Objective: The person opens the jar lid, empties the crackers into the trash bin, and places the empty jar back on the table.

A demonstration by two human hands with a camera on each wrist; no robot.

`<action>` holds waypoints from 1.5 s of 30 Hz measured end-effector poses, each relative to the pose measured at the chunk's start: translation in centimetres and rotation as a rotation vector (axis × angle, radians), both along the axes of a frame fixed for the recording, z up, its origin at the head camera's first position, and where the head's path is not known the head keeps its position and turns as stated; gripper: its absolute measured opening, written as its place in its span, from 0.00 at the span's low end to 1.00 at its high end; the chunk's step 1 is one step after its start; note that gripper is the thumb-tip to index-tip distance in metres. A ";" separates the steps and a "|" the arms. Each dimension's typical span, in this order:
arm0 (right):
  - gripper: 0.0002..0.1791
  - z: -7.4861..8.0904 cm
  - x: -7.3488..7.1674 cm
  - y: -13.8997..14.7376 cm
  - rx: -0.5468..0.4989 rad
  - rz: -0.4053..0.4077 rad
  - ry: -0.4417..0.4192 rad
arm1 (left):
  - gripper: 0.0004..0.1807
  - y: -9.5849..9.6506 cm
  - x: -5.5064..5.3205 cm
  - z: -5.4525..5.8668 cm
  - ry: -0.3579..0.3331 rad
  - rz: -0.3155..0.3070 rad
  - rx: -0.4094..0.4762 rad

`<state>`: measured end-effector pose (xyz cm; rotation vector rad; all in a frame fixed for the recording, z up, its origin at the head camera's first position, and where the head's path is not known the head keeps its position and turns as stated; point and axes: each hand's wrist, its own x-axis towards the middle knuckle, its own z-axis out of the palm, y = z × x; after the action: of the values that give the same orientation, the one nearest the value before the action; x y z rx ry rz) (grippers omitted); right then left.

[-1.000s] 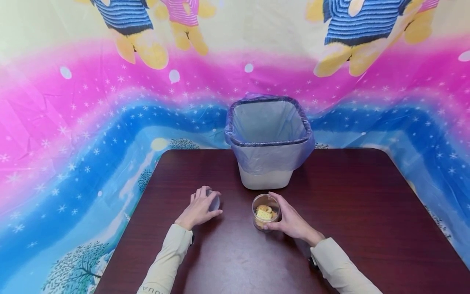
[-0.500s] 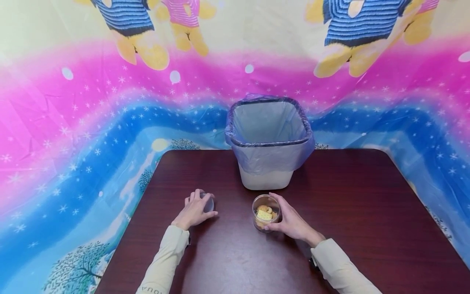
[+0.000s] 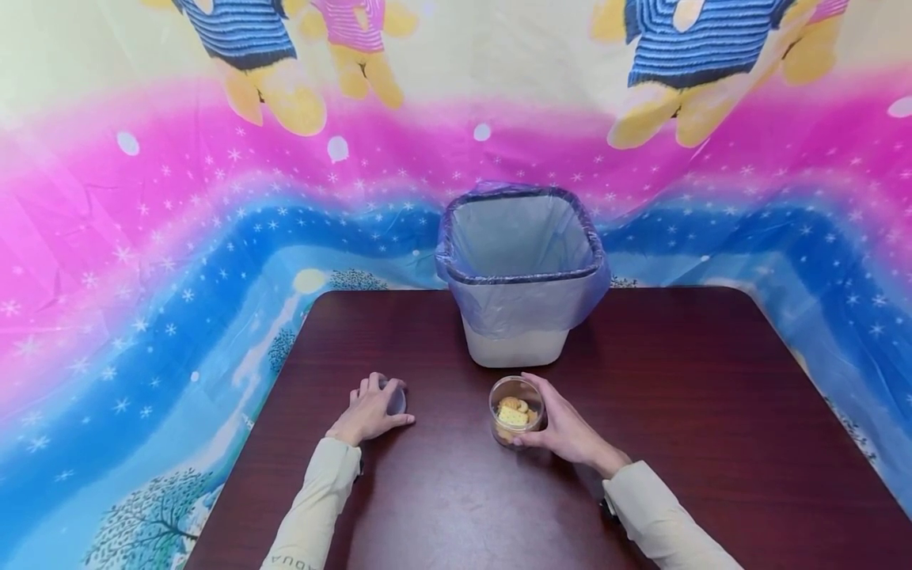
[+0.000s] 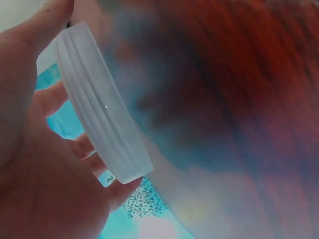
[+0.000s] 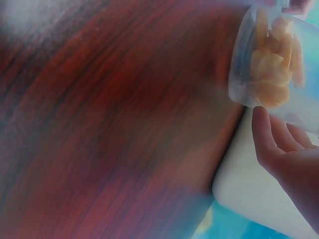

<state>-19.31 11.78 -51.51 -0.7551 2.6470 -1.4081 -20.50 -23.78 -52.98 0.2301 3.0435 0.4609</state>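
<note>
A translucent, ridged screw lid stands on edge between the thumb and fingers of my left hand, close over the table's left half. In the head view the hand covers much of that lid. My right hand grips a clear round jar near the middle of the table, thumb in front and fingers behind. Its top is uncovered, and several biscuits are heaped in the bottom. The right wrist view shows the biscuits through the jar's wall, with fingertips at its side.
Behind the jar stands a white bin with a translucent purple bag folded over its rim. The dark red-brown table has rounded far corners. A printed cloth hangs around the back and sides.
My left hand has moved left and slightly toward me with the lid, away from the jar. The right hand and the jar have stayed in place.
</note>
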 end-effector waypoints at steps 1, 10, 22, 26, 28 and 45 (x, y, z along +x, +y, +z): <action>0.54 0.0 0.0 0.0 -0.006 0.003 0.000 | 0.34 -0.1 0.0 -0.1 -0.010 0.001 0.001; 0.54 -0.2 -0.1 0.0 -0.011 0.018 0.017 | 0.35 -0.6 0.1 -0.2 -0.060 0.027 0.006; 0.54 -0.1 0.0 0.1 -0.024 0.018 0.013 | 0.38 -0.6 0.3 0.0 -0.078 0.014 0.022; 0.54 -0.1 0.0 0.1 -0.023 0.018 0.009 | 0.38 -0.5 0.4 0.2 -0.094 0.018 0.015; 0.54 0.2 0.2 0.0 -0.030 0.019 0.009 | 0.39 -0.5 0.4 0.2 -0.101 0.022 0.008; 0.50 -0.8 -0.3 0.1 -0.045 0.030 0.015 | 0.45 0.0 0.3 0.5 -0.066 0.036 -0.005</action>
<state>-19.63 11.85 -52.34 -0.8093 2.6111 -1.4654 -20.15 -23.82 -52.51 0.1564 2.9886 0.4545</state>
